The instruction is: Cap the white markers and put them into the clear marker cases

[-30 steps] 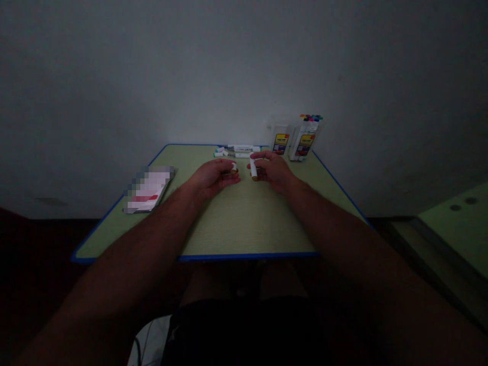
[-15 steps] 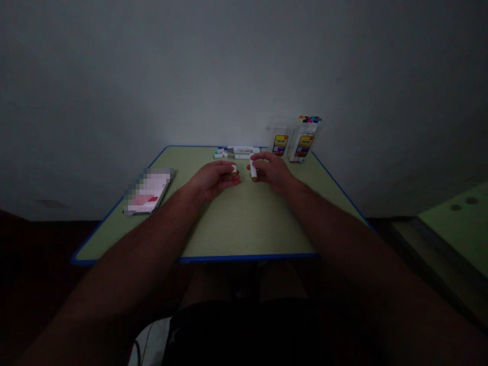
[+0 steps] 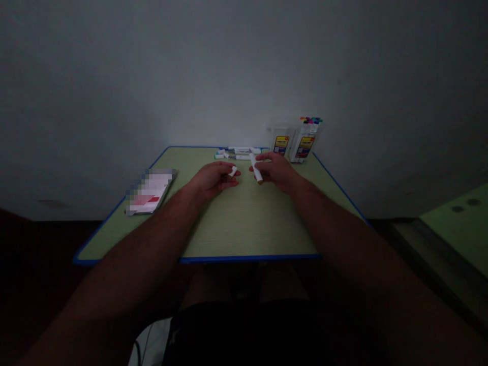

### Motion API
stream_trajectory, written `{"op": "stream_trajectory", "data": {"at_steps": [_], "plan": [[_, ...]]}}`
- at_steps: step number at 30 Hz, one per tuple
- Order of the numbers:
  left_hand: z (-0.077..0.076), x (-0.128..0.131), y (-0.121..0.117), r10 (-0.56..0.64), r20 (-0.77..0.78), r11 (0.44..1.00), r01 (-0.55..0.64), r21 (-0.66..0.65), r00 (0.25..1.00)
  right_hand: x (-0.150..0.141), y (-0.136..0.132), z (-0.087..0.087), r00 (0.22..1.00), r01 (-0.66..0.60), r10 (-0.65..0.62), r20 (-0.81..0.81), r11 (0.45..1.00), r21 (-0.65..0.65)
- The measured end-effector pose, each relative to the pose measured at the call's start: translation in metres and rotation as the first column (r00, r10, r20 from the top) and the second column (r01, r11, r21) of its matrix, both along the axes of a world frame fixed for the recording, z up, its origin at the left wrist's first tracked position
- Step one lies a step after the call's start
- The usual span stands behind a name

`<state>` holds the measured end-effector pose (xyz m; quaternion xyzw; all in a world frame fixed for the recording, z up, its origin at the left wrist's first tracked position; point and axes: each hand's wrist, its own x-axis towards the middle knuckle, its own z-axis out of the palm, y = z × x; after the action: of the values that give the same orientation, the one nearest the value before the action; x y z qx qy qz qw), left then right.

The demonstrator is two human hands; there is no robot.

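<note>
Above the middle of the pale green table (image 3: 244,223), my left hand (image 3: 213,179) pinches a short white marker cap (image 3: 232,172) between thumb and fingers. A little to its right, my right hand (image 3: 278,170) grips a white marker (image 3: 255,169) with a brownish-yellow near end. The marker tilts, its near end pointing down and to the right. Cap and marker are apart, with a narrow gap between the hands. Just beyond the hands, several white markers (image 3: 242,157) and loose caps (image 3: 218,156) lie near the table's back edge.
At the back right stand two clear marker cases: one case (image 3: 281,142) shows no marker tops, and the other case (image 3: 305,145) has several colourful tops. A flat item with a blurred pink-and-white face (image 3: 150,192) lies at the left. A grey wall (image 3: 244,71) rises behind the table.
The marker in my right hand has turned, its near end swinging right. The cap in my left hand has tilted, and the hands are slightly farther apart.
</note>
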<state>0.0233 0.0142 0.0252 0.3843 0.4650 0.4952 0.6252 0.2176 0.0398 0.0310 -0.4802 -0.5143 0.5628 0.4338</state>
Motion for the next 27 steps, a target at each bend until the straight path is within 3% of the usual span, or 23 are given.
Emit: {"op": "stream_trajectory", "data": {"at_steps": [15,27], "plan": [[-0.006,-0.005,0.01,0.147,-0.004,0.988,-0.147,0.042,0.989,0.02,0.012,-0.007,0.977,-0.19,0.184,0.107,0.981,0.049],[-0.001,-0.006,0.009,0.235,-0.013,0.97,-0.233,0.072,0.972,0.028,0.015,-0.008,0.965,-0.193,0.161,0.207,0.97,0.147]]}}
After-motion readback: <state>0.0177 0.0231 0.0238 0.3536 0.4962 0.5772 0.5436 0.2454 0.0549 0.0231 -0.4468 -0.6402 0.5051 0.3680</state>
